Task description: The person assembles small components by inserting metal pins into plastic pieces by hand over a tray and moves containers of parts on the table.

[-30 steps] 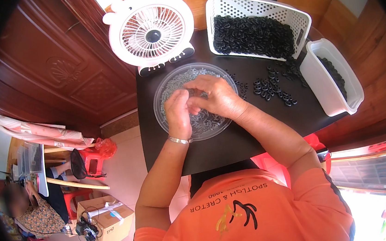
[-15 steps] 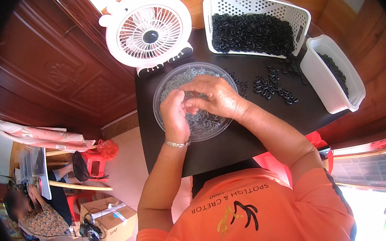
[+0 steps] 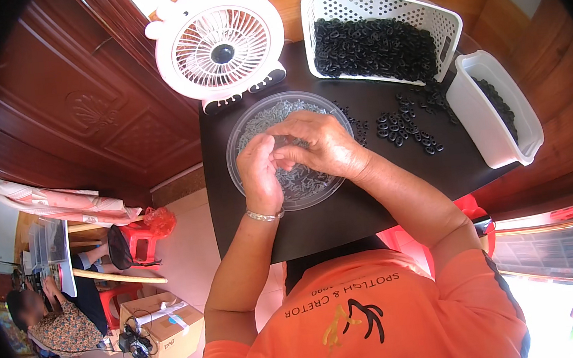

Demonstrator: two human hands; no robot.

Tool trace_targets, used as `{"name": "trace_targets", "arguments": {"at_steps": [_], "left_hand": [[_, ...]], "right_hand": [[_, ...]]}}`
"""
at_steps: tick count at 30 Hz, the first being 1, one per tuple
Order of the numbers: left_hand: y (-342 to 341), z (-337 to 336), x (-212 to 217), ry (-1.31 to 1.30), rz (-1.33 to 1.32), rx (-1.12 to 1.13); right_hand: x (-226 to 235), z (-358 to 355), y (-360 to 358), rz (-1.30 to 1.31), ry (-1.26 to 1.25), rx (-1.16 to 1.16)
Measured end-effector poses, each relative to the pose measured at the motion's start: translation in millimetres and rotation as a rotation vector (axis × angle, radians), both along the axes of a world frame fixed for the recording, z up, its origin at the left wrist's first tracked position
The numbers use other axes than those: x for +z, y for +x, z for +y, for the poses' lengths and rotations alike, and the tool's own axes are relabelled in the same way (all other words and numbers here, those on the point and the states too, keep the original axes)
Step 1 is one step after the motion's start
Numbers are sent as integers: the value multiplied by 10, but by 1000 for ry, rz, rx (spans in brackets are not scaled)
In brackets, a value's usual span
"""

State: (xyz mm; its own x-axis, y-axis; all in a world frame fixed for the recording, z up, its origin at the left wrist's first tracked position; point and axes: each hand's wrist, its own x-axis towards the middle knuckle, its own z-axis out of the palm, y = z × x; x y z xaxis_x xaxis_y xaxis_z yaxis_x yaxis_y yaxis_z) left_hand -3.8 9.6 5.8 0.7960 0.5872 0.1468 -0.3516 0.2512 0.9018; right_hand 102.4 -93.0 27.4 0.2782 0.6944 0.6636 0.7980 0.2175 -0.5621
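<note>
Over a round clear plastic tub (image 3: 237, 177) my two hands meet with their fingertips close together. Many small grey slender pieces (image 3: 304, 185) fill the tub. My left hand (image 3: 258, 171), with a bracelet at its wrist, has its fingers curled in toward the other hand. Bent from the right, my right hand (image 3: 324, 144) brings its thumb and fingers to the same spot. Whatever lies between the fingers is too small or hidden to make out. Small black oval rings (image 3: 397, 127) lie on the dark table (image 3: 292, 237) right of the tub.
A white fan (image 3: 222, 54) stands behind the tub. At the back right is a white perforated basket (image 3: 451, 25) heaped with black rings; beside it, a white bin (image 3: 481, 126) holds more. Far left, another person (image 3: 66, 324) sits near a cardboard box (image 3: 171, 338) and red stools (image 3: 142, 244).
My hands stay nearly in place over the tub, with only a very slight shift. The person at the far left has moved a little.
</note>
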Motion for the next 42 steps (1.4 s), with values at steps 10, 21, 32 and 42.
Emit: {"name": "trace_targets", "arguments": {"at_steps": [10, 21, 32, 42], "left_hand": [[-6, 28, -22, 4, 24, 29], [0, 6, 12, 50, 25, 24], [-2, -55, 80, 81, 15, 47], [12, -16, -27, -2, -27, 33]], "right_hand": [[37, -18, -23, 58, 1, -57], [69, -33, -30, -66, 26, -76], [82, -47, -35, -52, 18, -46], [76, -38, -54, -103, 52, -79]]}}
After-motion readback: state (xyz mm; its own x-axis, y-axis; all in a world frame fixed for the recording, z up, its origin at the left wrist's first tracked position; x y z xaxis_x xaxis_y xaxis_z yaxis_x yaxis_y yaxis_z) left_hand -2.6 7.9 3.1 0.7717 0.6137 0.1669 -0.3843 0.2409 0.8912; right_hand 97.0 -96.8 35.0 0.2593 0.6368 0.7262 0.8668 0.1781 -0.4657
